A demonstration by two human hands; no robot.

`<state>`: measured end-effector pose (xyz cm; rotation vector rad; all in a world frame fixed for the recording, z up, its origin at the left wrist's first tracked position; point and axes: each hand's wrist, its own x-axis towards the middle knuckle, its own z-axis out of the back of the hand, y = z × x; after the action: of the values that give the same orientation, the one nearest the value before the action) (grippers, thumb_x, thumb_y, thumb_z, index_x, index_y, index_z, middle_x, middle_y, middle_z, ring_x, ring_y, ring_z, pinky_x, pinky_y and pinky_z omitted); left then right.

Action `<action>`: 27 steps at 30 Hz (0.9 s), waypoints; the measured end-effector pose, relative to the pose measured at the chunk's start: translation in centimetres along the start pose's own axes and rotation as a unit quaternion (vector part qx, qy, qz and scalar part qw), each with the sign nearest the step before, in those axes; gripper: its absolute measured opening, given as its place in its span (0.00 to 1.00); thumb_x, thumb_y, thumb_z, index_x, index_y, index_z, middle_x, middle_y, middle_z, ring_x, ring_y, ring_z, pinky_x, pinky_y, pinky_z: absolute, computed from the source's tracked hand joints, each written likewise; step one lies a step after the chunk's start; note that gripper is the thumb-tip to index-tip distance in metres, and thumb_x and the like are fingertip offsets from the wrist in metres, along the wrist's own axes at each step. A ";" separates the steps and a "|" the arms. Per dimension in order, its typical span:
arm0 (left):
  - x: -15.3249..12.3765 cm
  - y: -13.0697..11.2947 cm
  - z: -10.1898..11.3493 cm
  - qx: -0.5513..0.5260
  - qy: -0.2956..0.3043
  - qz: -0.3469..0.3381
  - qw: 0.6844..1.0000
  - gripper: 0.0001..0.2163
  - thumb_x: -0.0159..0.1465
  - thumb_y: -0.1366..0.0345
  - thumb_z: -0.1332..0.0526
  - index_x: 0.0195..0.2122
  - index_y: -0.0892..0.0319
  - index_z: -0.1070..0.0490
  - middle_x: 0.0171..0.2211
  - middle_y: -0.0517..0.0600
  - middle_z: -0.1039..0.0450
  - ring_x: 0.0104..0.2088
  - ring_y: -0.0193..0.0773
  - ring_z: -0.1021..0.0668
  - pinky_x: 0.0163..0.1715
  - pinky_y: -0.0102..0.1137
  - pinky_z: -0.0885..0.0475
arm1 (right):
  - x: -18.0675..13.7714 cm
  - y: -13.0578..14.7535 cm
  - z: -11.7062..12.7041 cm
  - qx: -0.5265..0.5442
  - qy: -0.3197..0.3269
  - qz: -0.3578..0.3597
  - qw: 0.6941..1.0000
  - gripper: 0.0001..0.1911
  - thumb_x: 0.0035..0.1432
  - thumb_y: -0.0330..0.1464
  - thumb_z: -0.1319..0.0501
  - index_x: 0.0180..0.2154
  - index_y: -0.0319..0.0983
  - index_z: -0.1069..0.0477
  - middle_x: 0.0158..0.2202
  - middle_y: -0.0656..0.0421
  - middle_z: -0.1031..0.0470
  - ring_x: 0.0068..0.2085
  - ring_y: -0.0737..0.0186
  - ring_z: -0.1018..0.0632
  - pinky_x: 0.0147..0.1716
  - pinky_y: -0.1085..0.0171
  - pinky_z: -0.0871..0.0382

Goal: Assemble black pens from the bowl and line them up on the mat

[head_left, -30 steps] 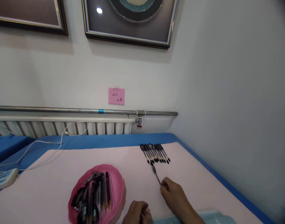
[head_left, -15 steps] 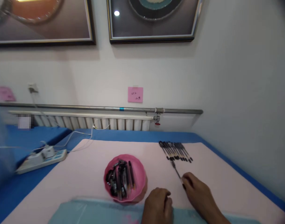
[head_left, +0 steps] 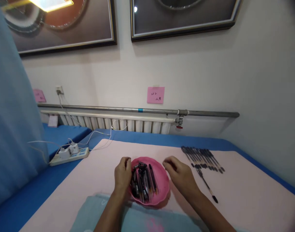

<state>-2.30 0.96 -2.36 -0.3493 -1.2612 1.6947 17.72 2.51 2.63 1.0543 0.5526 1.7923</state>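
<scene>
A scalloped pink bowl holds a jumble of slim, clear-bodied sticks with black ends, which look like pens or small brushes. My left hand is at its left rim, fingers curled; whether they grip the rim or something small is hidden. Close to the right rim is my right hand, fingers bent together, their tips blurred and partly hidden. On the pink sheet to the right, several similar sticks lie in a slanted row. One single stick lies in front of the row, apart from my hands.
The pink sheet covers a blue bed. Light blue cloth lies along the near edge. A power strip with white cables sits left. A blue curtain hangs at far left; a radiator and pipe run behind.
My right hand has let go of the single stick and moved left to the bowl. My left hand has gone from the near edge to the bowl's left side. The view has shifted left.
</scene>
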 end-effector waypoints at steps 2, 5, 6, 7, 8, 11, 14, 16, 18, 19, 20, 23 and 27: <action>-0.6 0.2 -0.1 0.027 0.031 -0.014 0.999 0.09 0.60 0.62 0.48 0.30 0.56 0.30 0.28 0.48 0.26 0.31 0.38 0.26 0.33 0.31 0.36 | 1.5 -0.1 -1.5 0.003 -0.003 -0.001 1.000 0.10 0.53 0.36 0.48 0.24 0.41 0.33 0.23 0.61 0.29 0.26 0.62 0.28 0.27 0.66 0.35; -1.6 -0.4 -0.2 0.095 0.087 -0.028 0.991 0.07 0.58 0.65 0.45 0.27 0.57 0.29 0.27 0.49 0.27 0.30 0.39 0.27 0.33 0.32 0.37 | 2.6 -1.5 -3.0 0.001 0.009 -0.009 1.000 0.11 0.54 0.36 0.49 0.24 0.41 0.34 0.23 0.61 0.29 0.26 0.62 0.28 0.27 0.66 0.35; -1.9 -0.7 -0.2 0.153 0.117 -0.037 0.981 0.07 0.59 0.65 0.45 0.29 0.57 0.28 0.30 0.50 0.27 0.32 0.39 0.27 0.34 0.32 0.37 | 2.7 -2.2 -3.2 -0.001 0.017 -0.013 1.000 0.11 0.54 0.36 0.49 0.24 0.41 0.34 0.22 0.61 0.29 0.26 0.62 0.28 0.27 0.66 0.35; -2.2 -1.0 -0.3 0.213 0.145 -0.045 0.965 0.08 0.59 0.66 0.46 0.31 0.57 0.27 0.32 0.52 0.27 0.35 0.41 0.27 0.36 0.33 0.37 | 2.8 -2.8 -3.2 -0.003 0.028 -0.016 0.999 0.11 0.54 0.36 0.50 0.24 0.41 0.34 0.22 0.61 0.29 0.26 0.62 0.28 0.27 0.66 0.35; -2.5 -1.3 -0.4 0.261 0.169 -0.051 0.949 0.09 0.59 0.66 0.46 0.33 0.58 0.26 0.35 0.53 0.27 0.38 0.42 0.27 0.38 0.34 0.37 | 2.8 -3.3 -3.2 -0.007 0.039 -0.019 0.999 0.11 0.54 0.36 0.50 0.24 0.41 0.34 0.22 0.61 0.29 0.26 0.62 0.28 0.26 0.66 0.35; -3.2 -2.1 -0.8 0.355 0.217 -0.063 0.907 0.11 0.57 0.64 0.43 0.38 0.59 0.25 0.41 0.57 0.27 0.45 0.48 0.29 0.44 0.39 0.39 | 3.0 -4.3 -2.8 -0.027 0.073 -0.021 0.997 0.10 0.54 0.34 0.50 0.24 0.41 0.34 0.22 0.61 0.28 0.26 0.62 0.28 0.26 0.66 0.36; -3.6 -2.6 -1.0 0.393 0.235 -0.053 0.887 0.15 0.55 0.63 0.42 0.42 0.60 0.25 0.44 0.58 0.28 0.47 0.52 0.31 0.46 0.43 0.40 | 3.1 -4.3 -2.7 -0.053 0.113 -0.013 0.992 0.09 0.54 0.33 0.49 0.25 0.41 0.33 0.23 0.61 0.28 0.26 0.62 0.28 0.26 0.65 0.38; -3.7 -2.8 -1.2 0.408 0.247 -0.044 0.878 0.15 0.55 0.63 0.42 0.41 0.62 0.25 0.44 0.59 0.28 0.47 0.52 0.31 0.46 0.44 0.40 | 3.0 -4.1 -2.9 -0.067 0.142 -0.004 0.988 0.09 0.54 0.31 0.49 0.25 0.41 0.34 0.22 0.61 0.28 0.25 0.62 0.28 0.26 0.66 0.40; -3.7 -3.0 -1.4 0.420 0.257 -0.039 0.869 0.15 0.55 0.63 0.43 0.41 0.63 0.25 0.45 0.60 0.28 0.48 0.53 0.31 0.46 0.44 0.40 | 2.8 -3.9 -3.2 -0.077 0.165 0.005 0.983 0.09 0.53 0.29 0.48 0.24 0.41 0.34 0.22 0.61 0.28 0.25 0.63 0.29 0.26 0.66 0.41; -3.7 -3.1 -1.5 0.425 0.259 -0.036 0.866 0.15 0.55 0.64 0.43 0.41 0.63 0.25 0.45 0.60 0.28 0.48 0.53 0.31 0.46 0.43 0.40 | 2.7 -3.7 -3.2 -0.081 0.173 0.009 0.982 0.09 0.53 0.28 0.48 0.23 0.41 0.34 0.23 0.61 0.27 0.25 0.63 0.28 0.26 0.66 0.42; -3.7 -3.1 -1.6 0.428 0.258 -0.033 0.865 0.15 0.55 0.65 0.44 0.40 0.64 0.25 0.45 0.60 0.28 0.48 0.52 0.31 0.45 0.43 0.40 | 2.7 -3.6 -3.3 -0.086 0.178 0.011 0.980 0.09 0.53 0.28 0.48 0.23 0.41 0.35 0.23 0.61 0.27 0.26 0.63 0.28 0.26 0.67 0.42; -3.6 -2.8 -1.7 0.419 0.243 -0.030 0.875 0.13 0.53 0.69 0.45 0.37 0.63 0.24 0.42 0.60 0.27 0.46 0.52 0.30 0.44 0.42 0.39 | 2.6 -3.3 -3.2 -0.097 0.182 0.015 0.978 0.09 0.53 0.27 0.49 0.23 0.40 0.35 0.24 0.60 0.27 0.26 0.64 0.28 0.26 0.67 0.43; -3.0 -1.7 -0.8 0.297 0.194 -0.017 0.935 0.05 0.53 0.69 0.44 0.26 0.60 0.28 0.34 0.57 0.28 0.38 0.46 0.27 0.40 0.38 0.36 | 2.7 -3.0 -3.0 -0.099 0.168 0.021 0.981 0.10 0.55 0.28 0.50 0.24 0.41 0.35 0.24 0.60 0.28 0.26 0.63 0.29 0.27 0.66 0.41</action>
<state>0.65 -0.97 -2.12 -0.2721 -0.4298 1.7761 16.25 6.49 -0.05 0.6350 0.5420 2.0317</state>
